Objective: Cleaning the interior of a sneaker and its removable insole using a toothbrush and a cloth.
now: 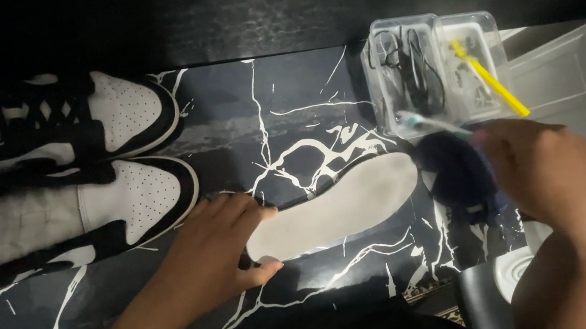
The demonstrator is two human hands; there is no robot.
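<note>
Lying flat on the black, white-veined bench (pixel 298 88), the pale insole (pixel 336 208) runs its long axis from lower left to upper right, heel end toward the person and toe end pointing up at the clear plastic container (pixel 439 70). The left hand (pixel 218 253) is the nearer one: it presses on the heel end, fingers spread over the top edge and thumb tucked along the lower edge, so it pins the insole rather than closing round it. The right hand (pixel 549 161) hovers just past the toe end, to the right, closed on the handle of a toothbrush (pixel 431 122) whose bristled head points left, above the insole's tip. A dark cloth (pixel 457 177) bunches beneath that hand, touching or overlapping the toe end; which of the two I cannot tell. So the brush head sits at the far end of the axis, with the whole length of the insole stretching back toward the left hand. Two black-and-white sneakers (pixel 81 162) lie side by side at the left, toes pointing right, the nearer one just beside the left hand's knuckles.
</note>
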